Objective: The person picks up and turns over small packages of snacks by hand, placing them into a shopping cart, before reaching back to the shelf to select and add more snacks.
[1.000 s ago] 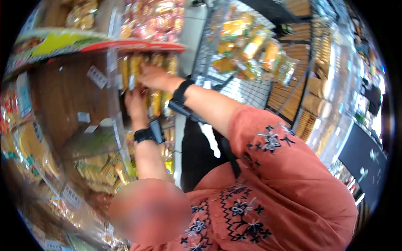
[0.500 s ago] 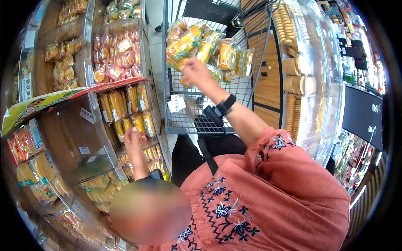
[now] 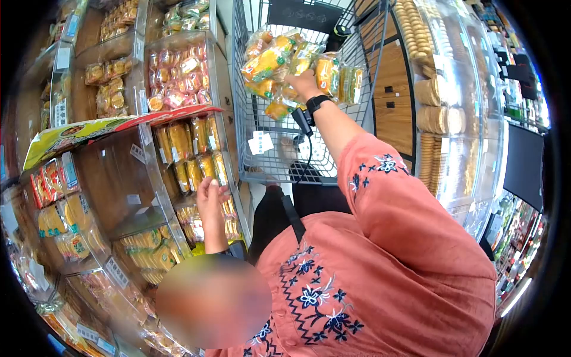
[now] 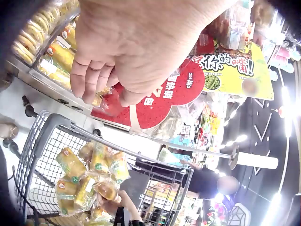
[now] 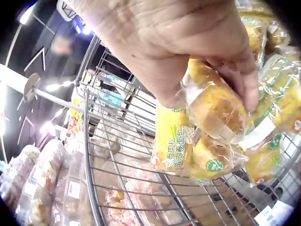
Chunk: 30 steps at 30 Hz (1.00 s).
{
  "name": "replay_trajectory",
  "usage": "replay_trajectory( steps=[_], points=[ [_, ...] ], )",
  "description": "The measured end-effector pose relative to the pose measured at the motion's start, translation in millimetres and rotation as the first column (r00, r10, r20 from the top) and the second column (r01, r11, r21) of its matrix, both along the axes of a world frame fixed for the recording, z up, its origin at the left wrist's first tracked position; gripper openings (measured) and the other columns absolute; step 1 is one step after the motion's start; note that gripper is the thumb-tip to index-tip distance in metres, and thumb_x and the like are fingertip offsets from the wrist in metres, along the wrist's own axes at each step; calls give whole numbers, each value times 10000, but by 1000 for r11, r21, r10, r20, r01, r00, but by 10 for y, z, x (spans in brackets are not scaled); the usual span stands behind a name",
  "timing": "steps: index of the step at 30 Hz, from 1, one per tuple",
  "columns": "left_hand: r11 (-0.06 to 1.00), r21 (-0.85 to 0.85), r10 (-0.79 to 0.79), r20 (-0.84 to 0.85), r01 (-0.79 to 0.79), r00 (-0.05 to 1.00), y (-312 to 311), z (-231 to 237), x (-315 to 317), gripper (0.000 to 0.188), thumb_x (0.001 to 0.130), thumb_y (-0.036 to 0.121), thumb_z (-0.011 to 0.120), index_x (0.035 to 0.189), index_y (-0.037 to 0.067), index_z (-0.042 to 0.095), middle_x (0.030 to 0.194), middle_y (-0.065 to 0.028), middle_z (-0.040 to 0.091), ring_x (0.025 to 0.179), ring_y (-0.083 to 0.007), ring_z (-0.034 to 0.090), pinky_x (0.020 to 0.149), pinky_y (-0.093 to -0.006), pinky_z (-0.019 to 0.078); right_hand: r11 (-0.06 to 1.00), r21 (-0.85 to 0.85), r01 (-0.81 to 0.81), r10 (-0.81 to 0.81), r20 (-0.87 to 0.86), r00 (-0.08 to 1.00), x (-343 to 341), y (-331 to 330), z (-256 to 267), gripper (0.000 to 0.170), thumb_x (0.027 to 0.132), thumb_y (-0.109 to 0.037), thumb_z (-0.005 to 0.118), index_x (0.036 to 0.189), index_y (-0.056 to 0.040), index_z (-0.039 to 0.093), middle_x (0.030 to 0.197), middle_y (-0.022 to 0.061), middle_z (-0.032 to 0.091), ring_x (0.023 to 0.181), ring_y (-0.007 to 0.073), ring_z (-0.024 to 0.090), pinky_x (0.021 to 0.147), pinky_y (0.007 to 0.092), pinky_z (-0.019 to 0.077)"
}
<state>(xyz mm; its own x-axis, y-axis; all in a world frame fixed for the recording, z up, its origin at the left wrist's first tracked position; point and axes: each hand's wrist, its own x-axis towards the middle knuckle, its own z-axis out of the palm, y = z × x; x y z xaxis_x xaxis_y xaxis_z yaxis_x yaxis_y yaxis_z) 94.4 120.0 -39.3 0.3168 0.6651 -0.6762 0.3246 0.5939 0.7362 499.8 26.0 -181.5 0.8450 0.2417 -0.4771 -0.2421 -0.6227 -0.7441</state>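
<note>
My right hand (image 3: 304, 84) is inside the shopping cart (image 3: 285, 179), over a heap of bagged bread rolls (image 3: 266, 63). In the right wrist view its thumb and fingers grip a bread roll (image 5: 217, 109) in clear wrapping, which lies against other yellow packs (image 5: 173, 136) with green print. My left hand (image 3: 210, 201) hovers in front of the shelf bin, its fingers loosely bent and nothing held in them. Long wrapped bread rolls (image 3: 179, 143) lie in rows in that bin. The left wrist view shows this hand (image 4: 127, 52) overlapping a red sign (image 4: 162, 101).
Shelf bins on the left hold pink-wrapped packs (image 3: 181, 74) and other baked goods. A red and yellow sign strip (image 3: 125, 126) juts across them. Stacked round biscuits (image 3: 433, 107) in clear bins stand right of the cart. A white label (image 3: 260, 142) hangs at the cart's near side.
My right hand has moved from the shelf bin over to the heap in the cart, carrying a bread roll. The left hand has drawn back slightly from the bin's rolls.
</note>
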Motion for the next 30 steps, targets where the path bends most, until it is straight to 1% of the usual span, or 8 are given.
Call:
replay_trajectory(
  steps=[2, 7, 12, 19, 21, 25, 27, 30],
  points=[
    [1000, 1, -4, -1, 4, 1000, -48, 8, -28, 494, 967, 281, 629, 1320, -31, 479, 1089, -93, 585, 931, -180, 635, 717, -287, 522, 961, 230, 154, -89, -270, 959, -17, -136, 119, 498, 847, -220, 711, 1215, 43, 502, 1050, 152, 626, 1007, 264, 662, 775, 474, 598],
    [995, 20, -95, 19, 95, 995, -107, 153, 109, 515, 965, 319, 614, 1317, -35, 490, 1154, -114, 592, 978, -190, 636, 751, -284, 519, 787, 531, 313, 119, -629, 768, -145, -562, 783, 314, 931, -151, 591, 1199, -16, 497, 1187, 100, 567, 1122, 245, 614, 907, 468, 601],
    [956, 163, -260, 83, 245, 962, -24, 432, 586, 528, 982, 314, 604, 1379, -9, 473, 1230, -118, 594, 1024, -184, 622, 832, -306, 511, 653, 721, 230, 374, -571, 731, -522, -663, 1525, 474, 910, -146, 619, 1347, -44, 469, 1270, 93, 566, 1217, 236, 556, 1042, 470, 482],
    [705, 570, -542, 51, 421, 839, -253, 1018, 1054, 656, 891, 255, 733, 1429, 24, 438, 1366, -192, 470, 1217, -287, 524, 971, -377, 481, 709, 684, -172, 536, -364, 762, -1068, -429, 2165, 480, 895, -155, 615, 1338, -27, 480, 1188, 45, 599, 1109, 153, 582, 938, 369, 508],
    [630, 660, -549, 6, 409, 836, -312, 859, 1035, 697, 862, 287, 762, 1421, 17, 445, 1317, -198, 498, 1215, -298, 516, 974, -367, 477, 721, 607, -333, 579, -264, 772, -1264, -337, 2288, 544, 921, -231, 637, 1385, -5, 464, 1118, 55, 611, 953, 120, 591, 756, 266, 490],
    [917, 350, -327, 390, 190, 861, -291, 788, 849, 828, 874, 347, 763, 1466, -32, 325, 1328, -180, 506, 1194, -268, 531, 958, -367, 481, 694, 472, -544, 651, -89, 754, -1645, -179, 2370, 554, 987, -391, 548, 1385, -12, 483, 1162, 104, 630, 961, 149, 635, 739, 297, 557],
    [963, 207, -237, 330, 175, 914, -209, 772, 657, 723, 960, 386, 633, 1493, 25, 304, 1388, -141, 481, 1181, -221, 560, 914, -382, 528, 610, 519, -599, 727, -64, 684, -1745, -148, 2352, 518, 1031, -368, 500, 1397, -1, 489, 1248, 122, 611, 1112, 203, 619, 811, 340, 570],
    [994, -46, -60, 562, 103, 825, -37, 719, 380, 628, 972, 386, 557, 1433, -8, 394, 1292, -159, 586, 1125, -292, 619, 891, -471, 537, 630, 607, -484, 710, -198, 676, -1817, -78, 2305, 498, 1043, -354, 474, 1377, 14, 502, 1265, 155, 600, 1099, 232, 631, 798, 339, 574]
  ],
)
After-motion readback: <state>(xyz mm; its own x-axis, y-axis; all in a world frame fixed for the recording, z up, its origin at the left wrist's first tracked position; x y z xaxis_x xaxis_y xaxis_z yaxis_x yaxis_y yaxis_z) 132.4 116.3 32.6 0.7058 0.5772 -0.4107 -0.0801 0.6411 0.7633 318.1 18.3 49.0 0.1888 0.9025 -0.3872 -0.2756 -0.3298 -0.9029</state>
